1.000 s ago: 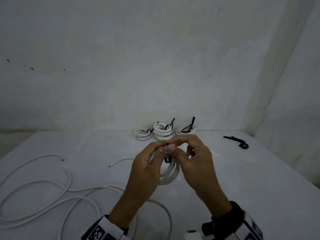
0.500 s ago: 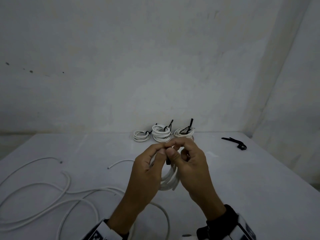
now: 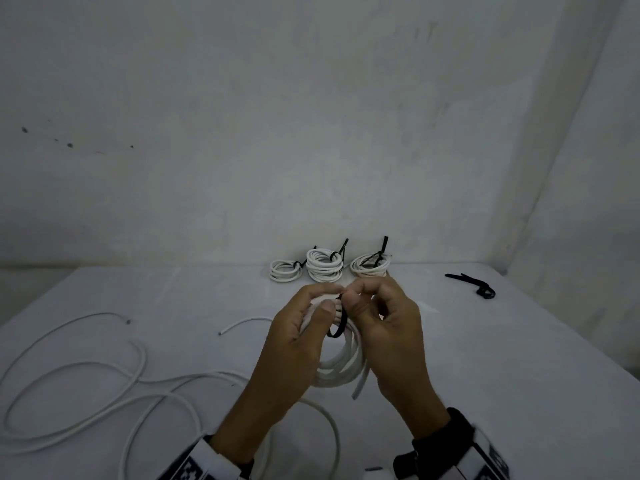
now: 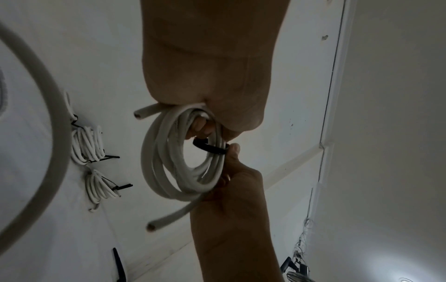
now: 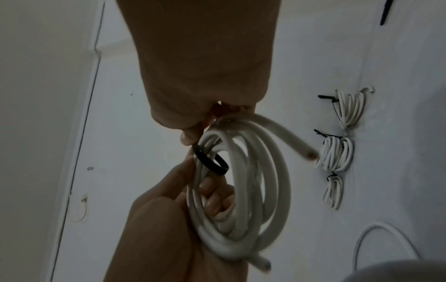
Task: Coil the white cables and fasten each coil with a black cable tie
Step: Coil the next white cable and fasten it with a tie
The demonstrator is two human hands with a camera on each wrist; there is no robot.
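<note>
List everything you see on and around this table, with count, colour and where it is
Tied coils: three, white with black ties, in a row at the table's far edge.
Held coil: one, white, in the air between both hands.
Cable tie: one, black, looped round the held coil's top.
Loose cables: white, sprawled on the table at left; count unclear.
Spare ties: black, far right on the table; count unclear.
Table: one, white.
Wall: grey-white, behind.
Left hand: grips the held coil.
Right hand: pinches the cable tie.
</note>
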